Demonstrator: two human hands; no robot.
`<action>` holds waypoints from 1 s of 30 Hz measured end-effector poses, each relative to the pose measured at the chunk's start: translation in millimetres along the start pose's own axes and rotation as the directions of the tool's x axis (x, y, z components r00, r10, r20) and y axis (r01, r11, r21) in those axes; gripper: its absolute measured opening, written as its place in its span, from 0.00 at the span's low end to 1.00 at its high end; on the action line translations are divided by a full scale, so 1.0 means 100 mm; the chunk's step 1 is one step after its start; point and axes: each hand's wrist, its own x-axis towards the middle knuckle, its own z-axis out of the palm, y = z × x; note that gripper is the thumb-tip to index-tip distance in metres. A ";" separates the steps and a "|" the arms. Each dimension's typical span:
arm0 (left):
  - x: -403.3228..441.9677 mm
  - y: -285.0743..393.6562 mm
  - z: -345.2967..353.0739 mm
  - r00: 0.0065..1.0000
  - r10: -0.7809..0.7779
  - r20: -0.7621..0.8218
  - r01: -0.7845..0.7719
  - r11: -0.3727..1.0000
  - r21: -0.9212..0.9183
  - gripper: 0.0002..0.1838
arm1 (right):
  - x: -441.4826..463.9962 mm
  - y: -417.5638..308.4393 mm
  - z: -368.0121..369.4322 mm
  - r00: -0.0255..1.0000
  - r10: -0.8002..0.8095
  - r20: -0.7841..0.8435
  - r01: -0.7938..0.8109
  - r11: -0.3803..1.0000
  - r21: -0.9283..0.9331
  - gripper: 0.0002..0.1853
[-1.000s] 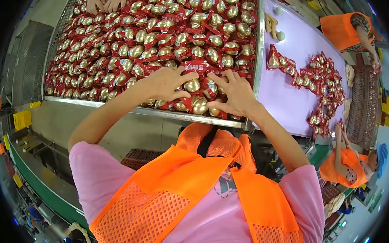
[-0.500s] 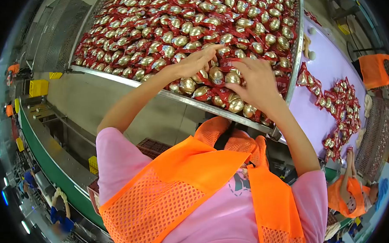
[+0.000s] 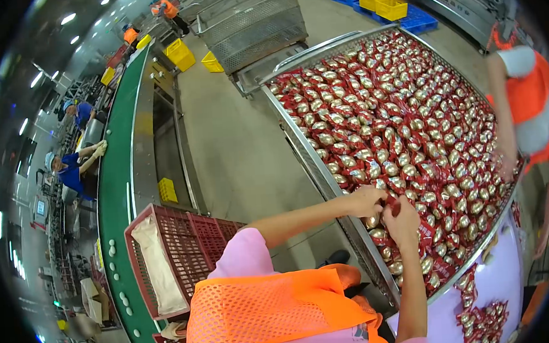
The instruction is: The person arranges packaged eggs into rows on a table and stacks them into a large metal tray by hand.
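Many gold, egg-shaped packs in red wrappers (image 3: 402,127) fill a large metal-edged tray (image 3: 314,160). Over its near edge, my left hand (image 3: 367,201) is closed with its fingertips on a red wrapper (image 3: 393,206). My right hand (image 3: 403,220) sits just beside it, its fingers closed on the same wrapper. Gold packs lie beneath and around both hands. Whether a pack hangs from the held wrapper is hidden by my fingers.
A purple surface (image 3: 503,277) with more red-wrapped packs adjoins the tray. A person in an orange vest (image 3: 528,102) stands at its far right side. To the left are a maroon crate (image 3: 186,257) and a green conveyor (image 3: 117,198). A metal cart (image 3: 252,33) stands beyond.
The view has swung left, bringing the conveyor and crate into sight. My hands, earlier spread over the packs, have come together and closed on a red wrapper.
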 end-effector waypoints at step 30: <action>0.82 5.10 5.98 -0.048 0.628 0.777 -0.940 0.235 -0.248 0.45 | -7.37 4.01 -2.23 0.073 0.531 -0.844 -0.892 0.413 0.182 0.32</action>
